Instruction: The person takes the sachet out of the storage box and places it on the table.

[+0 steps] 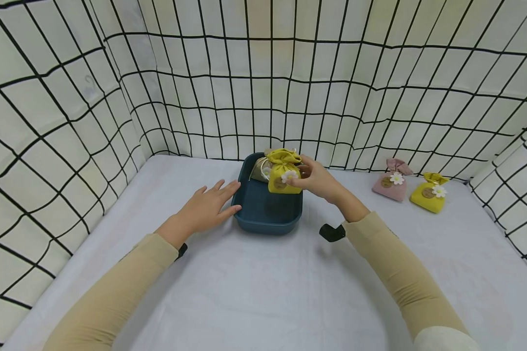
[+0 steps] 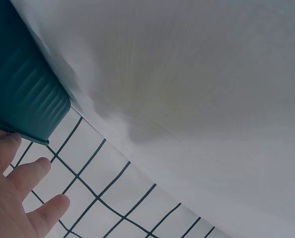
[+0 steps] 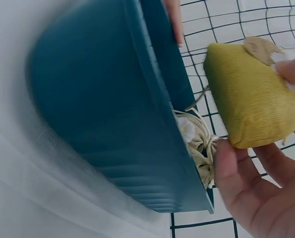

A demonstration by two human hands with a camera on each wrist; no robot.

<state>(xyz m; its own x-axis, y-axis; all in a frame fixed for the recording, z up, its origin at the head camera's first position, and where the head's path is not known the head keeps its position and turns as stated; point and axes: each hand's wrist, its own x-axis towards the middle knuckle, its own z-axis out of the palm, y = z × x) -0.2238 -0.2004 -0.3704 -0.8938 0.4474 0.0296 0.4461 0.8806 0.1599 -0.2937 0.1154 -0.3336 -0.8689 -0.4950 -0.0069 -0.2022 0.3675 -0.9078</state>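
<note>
Head view shows our right hand (image 1: 317, 178) pinching the yellow pouch (image 1: 283, 171) above the blue tub (image 1: 265, 220) near the desk's far edge, left hand (image 1: 207, 206) flat-fingered against its rim; next, we judge, lowering and letting go.

White cloth table (image 1: 254, 292) fills the lower half, smooth and evenly lit, soft shadows only. Cream fabric walls (image 1: 377, 73) with a black grid close it in at nine, twelve and three o'clock, sagging in gentle folds. At two o'clock, near the back wall, a pink pouch (image 1: 392, 181) and a yellow pouch (image 1: 429, 193) sit side by side.
</note>
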